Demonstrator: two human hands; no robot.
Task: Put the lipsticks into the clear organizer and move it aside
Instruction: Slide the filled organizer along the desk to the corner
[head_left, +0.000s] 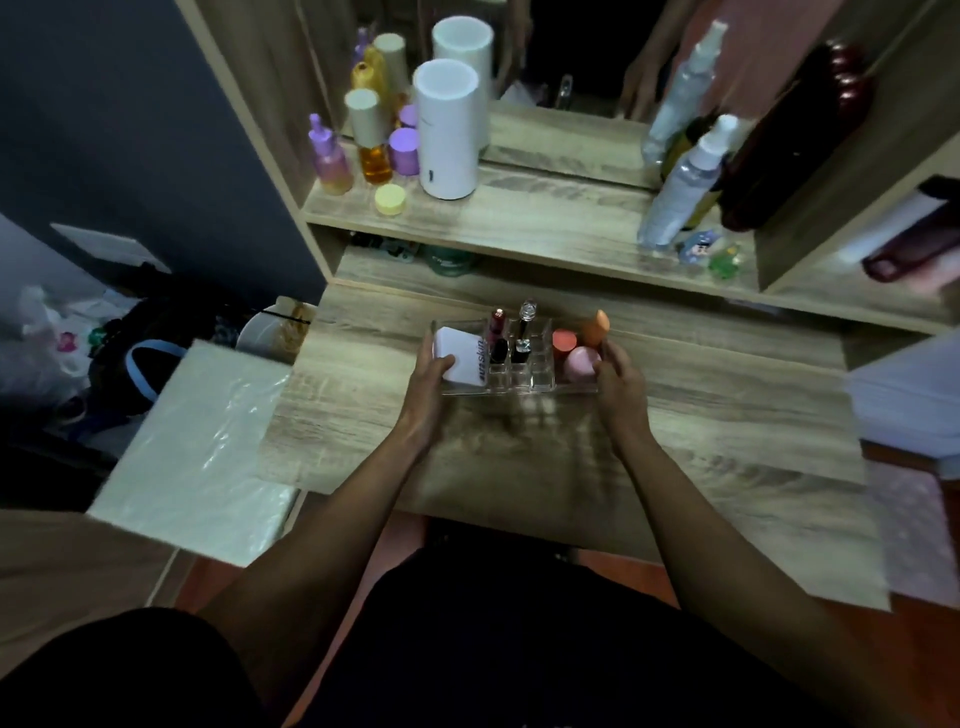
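Observation:
The clear organizer (540, 382) sits in the middle of the wooden desk (701, 415). Several lipsticks stand upright in its centre slots: a red tube (497, 325), a clear-capped one (525, 325) and a short dark one (500, 351). A white compact (460, 356) fills its left section, and pink and orange sponges (582, 348) fill its right section. My left hand (428, 387) grips the organizer's left end. My right hand (618, 382) grips its right end.
A shelf behind holds a white cylinder (448, 130), purple and amber bottles (363, 150), a yellow jar (390, 200) and spray bottles (680, 192). A white plastic-covered box (202, 447) sits at the desk's left. Bare desk surface lies on both sides of the organizer.

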